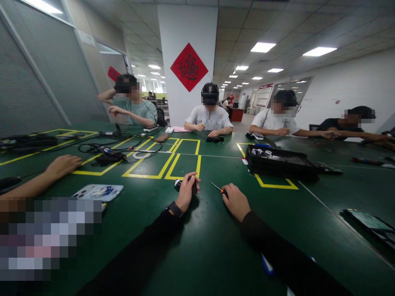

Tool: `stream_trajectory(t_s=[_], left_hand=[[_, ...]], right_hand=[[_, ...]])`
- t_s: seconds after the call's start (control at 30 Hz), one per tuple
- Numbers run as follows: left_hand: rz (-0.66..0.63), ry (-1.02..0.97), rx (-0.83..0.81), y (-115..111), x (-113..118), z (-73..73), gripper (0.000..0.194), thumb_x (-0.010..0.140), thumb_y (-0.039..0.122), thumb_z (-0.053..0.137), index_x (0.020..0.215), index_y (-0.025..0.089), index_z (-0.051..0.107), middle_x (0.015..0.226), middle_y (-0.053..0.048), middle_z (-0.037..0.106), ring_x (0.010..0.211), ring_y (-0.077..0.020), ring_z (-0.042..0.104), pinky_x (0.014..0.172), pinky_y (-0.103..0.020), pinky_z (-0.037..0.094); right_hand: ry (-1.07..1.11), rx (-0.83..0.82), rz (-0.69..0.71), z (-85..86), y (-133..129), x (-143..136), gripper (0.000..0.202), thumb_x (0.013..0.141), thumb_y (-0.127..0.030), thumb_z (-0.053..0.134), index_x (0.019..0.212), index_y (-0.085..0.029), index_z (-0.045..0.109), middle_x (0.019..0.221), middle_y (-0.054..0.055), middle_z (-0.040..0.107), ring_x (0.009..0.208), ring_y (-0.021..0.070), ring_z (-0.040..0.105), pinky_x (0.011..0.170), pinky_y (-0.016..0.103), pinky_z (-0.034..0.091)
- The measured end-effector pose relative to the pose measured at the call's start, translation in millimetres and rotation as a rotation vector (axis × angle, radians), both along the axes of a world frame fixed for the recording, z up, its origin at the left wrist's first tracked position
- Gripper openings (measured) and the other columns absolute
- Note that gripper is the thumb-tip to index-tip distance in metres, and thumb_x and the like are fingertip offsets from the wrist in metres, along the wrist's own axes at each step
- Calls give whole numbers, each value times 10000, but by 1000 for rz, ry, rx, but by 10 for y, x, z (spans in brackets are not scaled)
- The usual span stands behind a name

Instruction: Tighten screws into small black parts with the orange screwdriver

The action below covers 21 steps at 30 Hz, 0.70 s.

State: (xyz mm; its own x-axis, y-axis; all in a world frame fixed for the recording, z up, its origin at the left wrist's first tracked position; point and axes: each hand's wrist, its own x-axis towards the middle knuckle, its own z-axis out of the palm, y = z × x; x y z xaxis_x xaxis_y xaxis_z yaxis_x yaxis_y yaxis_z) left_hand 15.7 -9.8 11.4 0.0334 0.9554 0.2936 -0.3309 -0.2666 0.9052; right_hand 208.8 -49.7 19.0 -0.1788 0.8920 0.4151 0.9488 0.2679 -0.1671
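Note:
My left hand [187, 191], with a dark watch [175, 209] on its wrist, is closed round a small black object [194, 187] over the green table [197, 255]. A black cylindrical piece with a white band [177, 185] shows just left of those fingers. To the right, my right hand [236, 200] grips a screwdriver by its black and orange handle. The screwdriver's thin metal shaft [215, 186] points up and left, towards my left hand, without touching it. A tiny dark bit [206, 202] lies on the table between the hands.
Yellow tape outlines [166, 170] mark the table ahead. A black tray [277, 160] stands right of centre, and a phone [98, 192] lies at the left. Black cables [108, 150] spread beyond it. Another person's hand [63, 165] rests at the left; several people sit across.

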Motion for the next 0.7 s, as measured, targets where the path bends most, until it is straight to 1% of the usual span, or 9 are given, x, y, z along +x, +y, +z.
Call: stream_trajectory(t_s=[0.07, 0.17, 0.23, 0.3, 0.37, 0.43, 0.53, 0.6, 0.7], left_hand=[[-66, -116, -33, -18, 17, -17, 296, 814, 310, 392, 1078, 187, 449, 802, -20, 548, 533, -78, 508, 443, -194, 414], [-183, -254, -97, -49, 61, -22, 320, 779, 178, 396, 1093, 190, 451, 865, -29, 545, 645, -94, 559, 565, -234, 468], [-246, -286, -156, -65, 92, -11, 414, 727, 93, 447, 1126, 203, 435, 923, -34, 542, 748, -110, 583, 677, -264, 478], [-306, -284, -184, -83, 115, 13, 535, 688, 44, 508, 1179, 226, 397, 981, -40, 539, 867, -137, 584, 772, -288, 458], [-373, -281, -167, -113, 129, 47, 600, 690, 53, 551, 1225, 241, 357, 1046, -53, 532, 992, -166, 549, 853, -307, 423], [-425, -281, -125, -162, 141, 87, 625, 714, 93, 565, 1264, 250, 314, 1102, -68, 522, 1078, -179, 499, 910, -322, 386], [-476, -231, -64, -258, 178, 148, 675, 758, 172, 549, 1318, 302, 196, 1162, -70, 507, 1098, -173, 485, 930, -346, 375], [-466, -149, -33, -316, 219, 182, 721, 768, 219, 547, 1334, 336, 115, 1190, -67, 496, 1072, -166, 505, 924, -355, 384], [-415, -36, 16, -365, 282, 213, 767, 773, 276, 547, 1345, 336, 39, 1245, -78, 455, 1085, -170, 496, 929, -352, 384]], right_hand=[[13, -12, 15, -14, -37, -15, 174, 804, -249, 461, 955, -219, 540, 897, 48, 541, 799, 170, 510, 645, 260, 398], [19, 23, 36, 34, -102, -72, 188, 784, -286, 490, 949, -212, 541, 880, 54, 550, 819, 187, 503, 664, 279, 385], [38, 86, 63, 97, -130, -104, 221, 775, -313, 501, 958, -195, 542, 899, 68, 553, 865, 205, 488, 722, 309, 370], [86, 138, 115, 158, -149, -128, 240, 788, -326, 486, 973, -184, 540, 930, 72, 556, 901, 209, 474, 773, 328, 350], [152, 155, 178, 199, -166, -150, 249, 802, -338, 468, 984, -182, 537, 934, 65, 562, 903, 203, 473, 795, 331, 339], [213, 156, 231, 214, -181, -174, 268, 798, -356, 478, 996, -184, 537, 919, 55, 572, 901, 199, 475, 816, 337, 331], [288, 166, 295, 206, -188, -201, 298, 773, -347, 521, 1027, -192, 533, 925, 47, 585, 945, 206, 471, 883, 365, 294], [345, 174, 301, 196, -177, -202, 295, 774, -317, 521, 1042, -195, 532, 929, 47, 593, 961, 209, 474, 903, 380, 283], [458, 147, 287, 190, -161, -193, 295, 783, -311, 509, 1054, -199, 532, 938, 54, 597, 937, 207, 499, 868, 380, 332]])
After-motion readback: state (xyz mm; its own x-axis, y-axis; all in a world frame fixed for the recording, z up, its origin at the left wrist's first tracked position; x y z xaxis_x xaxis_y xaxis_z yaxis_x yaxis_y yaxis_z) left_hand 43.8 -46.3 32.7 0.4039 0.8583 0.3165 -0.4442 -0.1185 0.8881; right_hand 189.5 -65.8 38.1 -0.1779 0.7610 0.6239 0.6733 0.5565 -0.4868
